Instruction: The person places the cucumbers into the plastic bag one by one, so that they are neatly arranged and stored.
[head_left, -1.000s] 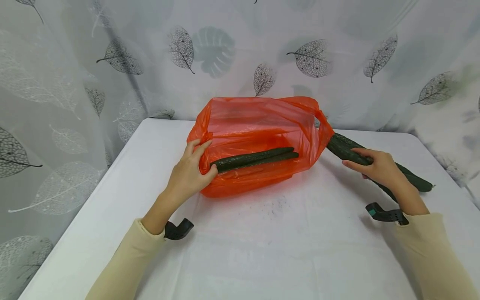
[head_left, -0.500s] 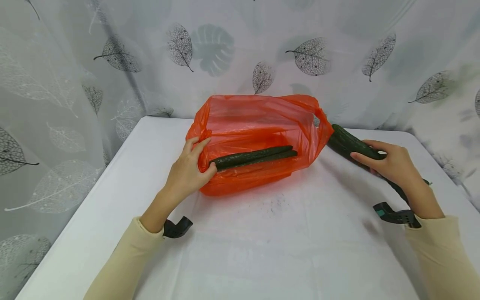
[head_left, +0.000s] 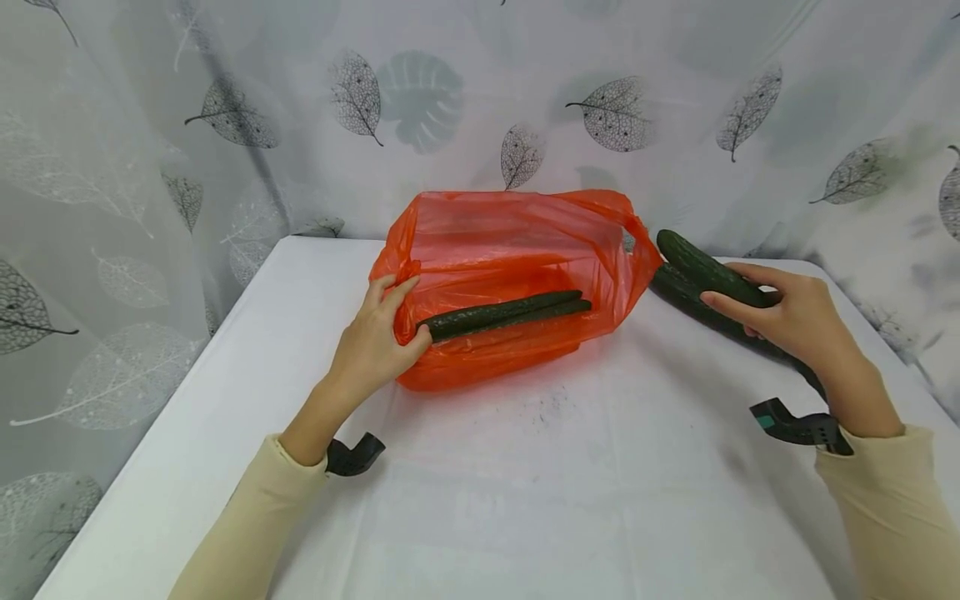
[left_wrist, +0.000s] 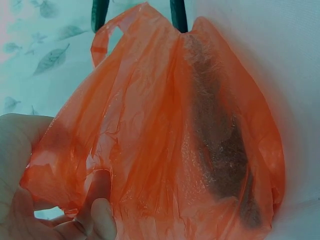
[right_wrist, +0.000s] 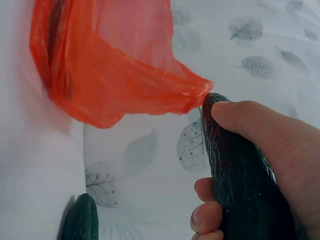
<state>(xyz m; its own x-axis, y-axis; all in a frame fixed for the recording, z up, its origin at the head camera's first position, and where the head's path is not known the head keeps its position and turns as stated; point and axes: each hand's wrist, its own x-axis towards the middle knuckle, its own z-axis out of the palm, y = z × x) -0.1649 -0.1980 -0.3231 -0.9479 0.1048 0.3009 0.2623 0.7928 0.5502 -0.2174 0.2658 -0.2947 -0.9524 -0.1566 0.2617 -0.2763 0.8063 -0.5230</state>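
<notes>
A translucent red plastic bag (head_left: 517, 237) lies on its side with its mouth held wide. My left hand (head_left: 369, 346) grips the gathered left side of the bag; the left wrist view shows the fingers pinching its film. Two dark green cucumbers (head_left: 498, 318) are inside, seen through the film. My right hand (head_left: 802, 321) holds another cucumber (head_left: 708, 271) above the table, thumb on top and fingers curled beneath. Its far end tilts up toward the bag's right handle. Below it lies a further cucumber (head_left: 686, 302), partly hidden by the hand.
The white-covered table (head_left: 525, 500) ends at the back against a leaf-print curtain (head_left: 465, 100). Black wrist camera mounts (head_left: 356, 456) sit on both wrists. In the right wrist view, a cucumber tip (right_wrist: 82, 220) shows at lower left.
My right hand has lifted a cucumber and moved slightly right, its far end tilting upward away from the one below. The left hand and the bag stay almost where they were.
</notes>
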